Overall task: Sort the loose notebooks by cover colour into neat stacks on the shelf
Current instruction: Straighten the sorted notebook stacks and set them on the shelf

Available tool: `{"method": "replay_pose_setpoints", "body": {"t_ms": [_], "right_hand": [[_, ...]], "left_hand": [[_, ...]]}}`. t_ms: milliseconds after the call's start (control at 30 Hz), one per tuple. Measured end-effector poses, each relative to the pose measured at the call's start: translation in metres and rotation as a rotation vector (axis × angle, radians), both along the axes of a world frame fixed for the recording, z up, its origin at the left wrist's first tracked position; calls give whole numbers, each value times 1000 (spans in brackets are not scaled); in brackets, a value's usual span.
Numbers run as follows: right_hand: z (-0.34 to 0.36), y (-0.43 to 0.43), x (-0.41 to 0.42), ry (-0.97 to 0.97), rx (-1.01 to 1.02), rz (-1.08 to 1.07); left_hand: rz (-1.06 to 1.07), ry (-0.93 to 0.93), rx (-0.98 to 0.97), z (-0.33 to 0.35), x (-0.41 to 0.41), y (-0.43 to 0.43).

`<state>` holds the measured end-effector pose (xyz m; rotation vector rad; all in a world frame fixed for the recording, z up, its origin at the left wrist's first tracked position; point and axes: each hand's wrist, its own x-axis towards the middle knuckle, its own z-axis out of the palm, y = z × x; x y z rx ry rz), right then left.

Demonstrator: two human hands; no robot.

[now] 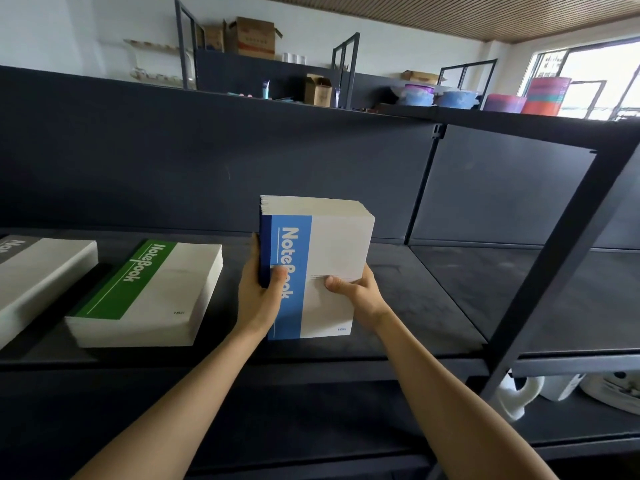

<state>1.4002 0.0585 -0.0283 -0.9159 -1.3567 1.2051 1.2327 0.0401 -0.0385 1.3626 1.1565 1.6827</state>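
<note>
A thick stack of blue-and-white notebooks (332,244) is held between both hands above the dark shelf (433,299), tilted with its top edge up. My left hand (259,292) grips the blue spine side, thumb on the front cover. My right hand (356,296) holds the lower right side, thumb on the white part of the cover. To the left, a neat stack of green-and-white notebooks (149,292) lies flat on the shelf. At the far left lies a stack of grey-and-white notebooks (38,271), cut off by the frame edge.
A slanted dark upright (554,265) of the shelf frame stands at the right. The top shelf holds cardboard boxes (256,38) and coloured plastic tubs (547,95). White containers (519,393) sit on the lower shelf at the right.
</note>
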Motion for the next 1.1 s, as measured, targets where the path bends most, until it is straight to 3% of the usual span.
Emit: {"method": "replay_pose_setpoints", "body": {"t_ms": [200,400,600,1100], "right_hand": [[29,2,-3,-50,-73,-53],[56,7,-4,-165,-394,-87],[42,10,-13,-267,-532,-133],[31,19,-22,-450,-569,-198]], "left_hand": [[45,24,-89,25,0,10],[12,123,-437,55,-4,33],[18,245,-703,39,-16,43],[-9,287,-828,28,-18,52]]}}
